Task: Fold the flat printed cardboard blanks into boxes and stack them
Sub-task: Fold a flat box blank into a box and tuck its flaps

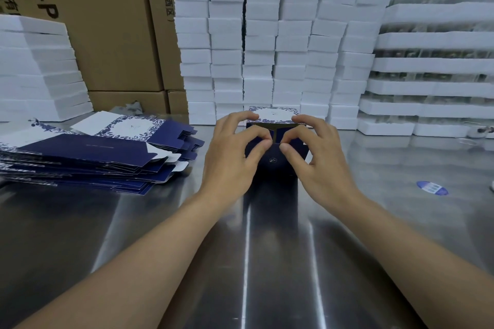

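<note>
A dark blue box (pixel 276 165) stands upright on the steel table (pixel 267 262), its top end partly folded with two flaps meeting in the middle. A white flap with a blue leaf border (pixel 275 114) sticks up behind. My left hand (pixel 235 152) grips the box's left side, fingers curled over the top flap. My right hand (pixel 318 157) grips the right side the same way, thumb pressing the flap edge. A fanned pile of flat blue and white blanks (pixel 88 152) lies to the left.
Stacks of white foam trays (pixel 267 43) form a wall at the back and right. More white foam (pixel 37 69) stands at the left, with brown cartons (pixel 112 24) behind. A blue oval sticker (pixel 431 187) lies on the table at right.
</note>
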A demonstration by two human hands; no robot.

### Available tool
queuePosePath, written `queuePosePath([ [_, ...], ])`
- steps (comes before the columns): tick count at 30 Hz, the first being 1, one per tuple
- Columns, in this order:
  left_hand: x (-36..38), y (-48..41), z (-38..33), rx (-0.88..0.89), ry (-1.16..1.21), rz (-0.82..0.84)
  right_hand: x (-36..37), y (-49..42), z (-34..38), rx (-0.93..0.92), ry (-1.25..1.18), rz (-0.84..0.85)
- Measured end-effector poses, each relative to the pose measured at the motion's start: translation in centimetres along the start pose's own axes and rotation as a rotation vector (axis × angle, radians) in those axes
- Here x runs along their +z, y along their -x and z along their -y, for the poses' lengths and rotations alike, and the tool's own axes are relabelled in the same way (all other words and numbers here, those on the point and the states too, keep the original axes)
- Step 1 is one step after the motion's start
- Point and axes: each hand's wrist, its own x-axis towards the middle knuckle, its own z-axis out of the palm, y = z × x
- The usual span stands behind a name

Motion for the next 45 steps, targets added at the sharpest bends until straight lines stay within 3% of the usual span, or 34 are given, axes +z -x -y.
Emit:
queuePosePath([
  [12,-0.1,-0.4,0.6,0.021,-0.007,-0.049,-0.4,-0.4,-0.2,0.001,0.005,-0.015],
  [25,-0.9,-0.8,1.0,-0.187,0.199,-0.017,-1.7,-0.5,-1.6,0.163,-0.039,0.010],
  [29,-0.7,-0.6,0.9,-0.260,0.377,0.141,-1.9,-0.5,-1.6,0.282,-0.260,0.110],
  [31,-0.4,-0.3,1.0,-0.267,0.336,0.179,-1.7,-0.5,-1.3,0.277,-0.258,0.121],
  [40,-0.3,-0.5,0.9,-0.236,0.227,-0.046,-2.0,-0.7,-0.6,0.216,-0.153,0.049],
  [45,-0.3,-0.6,0.7,-0.285,0.256,-0.118,-2.2,-0.8,-0.2,0.165,-0.163,0.107],
])
